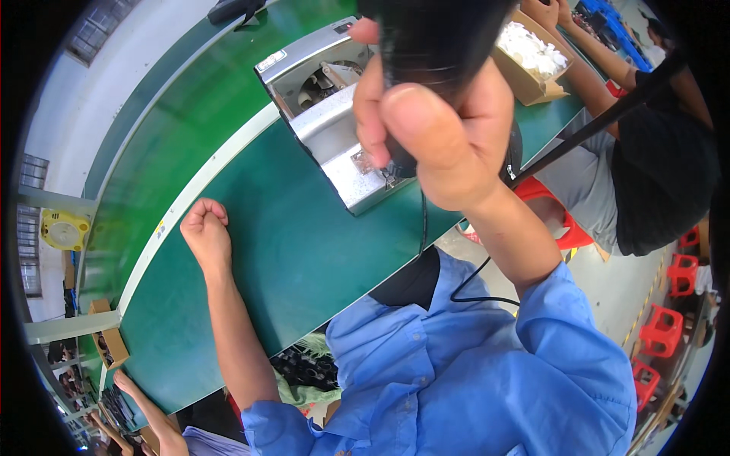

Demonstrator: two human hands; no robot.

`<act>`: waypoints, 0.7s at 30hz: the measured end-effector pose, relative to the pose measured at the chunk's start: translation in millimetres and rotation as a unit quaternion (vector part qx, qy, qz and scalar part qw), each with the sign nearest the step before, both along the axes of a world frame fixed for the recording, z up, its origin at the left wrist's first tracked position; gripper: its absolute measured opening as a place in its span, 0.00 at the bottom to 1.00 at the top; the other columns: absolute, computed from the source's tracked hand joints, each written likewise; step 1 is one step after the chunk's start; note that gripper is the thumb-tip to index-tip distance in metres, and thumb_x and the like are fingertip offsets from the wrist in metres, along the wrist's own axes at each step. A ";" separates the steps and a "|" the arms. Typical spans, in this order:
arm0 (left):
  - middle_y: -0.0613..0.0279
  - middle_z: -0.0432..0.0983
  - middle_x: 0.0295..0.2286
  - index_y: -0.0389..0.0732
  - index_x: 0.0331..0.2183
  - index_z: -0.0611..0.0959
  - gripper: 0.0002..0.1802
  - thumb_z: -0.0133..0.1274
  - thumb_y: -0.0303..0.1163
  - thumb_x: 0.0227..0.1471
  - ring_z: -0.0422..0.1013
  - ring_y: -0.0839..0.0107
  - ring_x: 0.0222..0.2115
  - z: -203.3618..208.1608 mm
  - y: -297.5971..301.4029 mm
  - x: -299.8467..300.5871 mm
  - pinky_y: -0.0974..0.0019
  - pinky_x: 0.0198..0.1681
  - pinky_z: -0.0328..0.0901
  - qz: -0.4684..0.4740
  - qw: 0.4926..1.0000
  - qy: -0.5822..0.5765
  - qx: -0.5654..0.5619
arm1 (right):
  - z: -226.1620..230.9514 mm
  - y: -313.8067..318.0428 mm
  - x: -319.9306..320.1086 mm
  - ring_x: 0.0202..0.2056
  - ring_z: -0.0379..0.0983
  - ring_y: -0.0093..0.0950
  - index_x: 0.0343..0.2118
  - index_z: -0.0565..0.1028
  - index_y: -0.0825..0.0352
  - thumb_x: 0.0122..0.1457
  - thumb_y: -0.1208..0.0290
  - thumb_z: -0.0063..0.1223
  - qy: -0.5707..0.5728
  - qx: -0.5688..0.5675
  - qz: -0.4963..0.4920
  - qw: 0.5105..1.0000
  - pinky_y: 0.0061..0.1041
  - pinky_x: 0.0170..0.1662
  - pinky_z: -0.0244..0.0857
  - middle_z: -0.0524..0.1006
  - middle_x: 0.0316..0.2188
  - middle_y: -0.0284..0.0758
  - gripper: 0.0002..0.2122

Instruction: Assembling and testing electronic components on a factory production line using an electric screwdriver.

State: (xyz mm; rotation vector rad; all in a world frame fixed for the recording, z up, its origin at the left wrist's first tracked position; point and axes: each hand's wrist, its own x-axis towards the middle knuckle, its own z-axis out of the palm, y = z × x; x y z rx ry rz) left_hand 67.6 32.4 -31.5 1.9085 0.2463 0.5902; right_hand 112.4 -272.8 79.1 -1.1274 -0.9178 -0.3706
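My right hand (pixel 456 148) is raised close to the view, its thumb and fingers wrapped round a dark, roughly cylindrical black object (pixel 437 45). The object's top runs out of view, and its exact kind cannot be made out. Behind this hand, on the green table (pixel 304 228), stands an open silver metal machine housing (pixel 327 125) with a round mechanism inside; the hand partly covers it. My left hand (pixel 207 232) rests on the table to the left of the machine, closed in a fist with nothing showing in it.
A cardboard box of small white pieces (pixel 532 52) stands beyond the machine at the right. A co-worker in a black top (pixel 661 167) sits there. A black cable (pixel 423 220) hangs over the table edge. Red stools (pixel 660 330) stand on the floor; a yellow fan (pixel 65 229) is far left.
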 end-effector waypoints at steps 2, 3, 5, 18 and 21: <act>0.67 0.64 0.14 0.36 0.15 0.71 0.14 0.32 0.14 0.39 0.58 0.81 0.16 -0.1 -1.1 0.4 0.77 0.19 0.51 0.000 1.000 0.001 -0.005 | 1.7 -8.3 -3.4 0.16 0.64 0.22 0.50 0.59 0.79 0.58 0.59 0.45 0.022 0.002 0.001 1.000 0.20 0.20 0.60 0.69 0.19 0.38 0.26; 0.66 0.64 0.14 0.36 0.15 0.71 0.14 0.32 0.14 0.39 0.58 0.81 0.16 0.1 -2.0 0.6 0.77 0.19 0.51 -0.001 1.000 -0.001 -0.002 | 4.9 -12.0 -6.7 0.15 0.65 0.23 0.50 0.59 0.79 0.58 0.56 0.46 0.034 0.002 0.011 0.999 0.20 0.19 0.60 0.69 0.18 0.38 0.28; 0.66 0.65 0.14 0.36 0.15 0.71 0.14 0.32 0.14 0.39 0.58 0.81 0.16 1.7 -3.0 0.5 0.77 0.19 0.52 -0.002 1.000 -0.003 0.001 | 0.9 -21.3 -10.2 0.15 0.65 0.24 0.51 0.59 0.78 0.56 0.50 0.48 0.056 0.006 -0.003 0.998 0.20 0.17 0.60 0.68 0.17 0.38 0.32; 0.65 0.65 0.14 0.36 0.15 0.71 0.13 0.33 0.14 0.39 0.59 0.80 0.17 -1.6 1.7 0.2 0.77 0.20 0.53 0.008 1.000 0.013 -0.007 | -17.1 -43.6 -26.2 0.29 0.65 0.14 0.46 0.65 0.73 0.53 0.75 0.55 0.121 0.043 0.033 0.991 0.15 0.34 0.60 0.70 0.29 0.29 0.19; 0.65 0.65 0.15 0.36 0.15 0.71 0.13 0.33 0.13 0.39 0.60 0.80 0.17 -2.9 3.7 1.1 0.77 0.20 0.53 0.011 1.000 0.011 -0.003 | -16.5 -42.0 -22.7 0.18 0.66 0.20 0.50 0.62 0.77 0.56 0.64 0.48 0.054 0.002 -0.038 0.998 0.21 0.26 0.63 0.71 0.20 0.37 0.24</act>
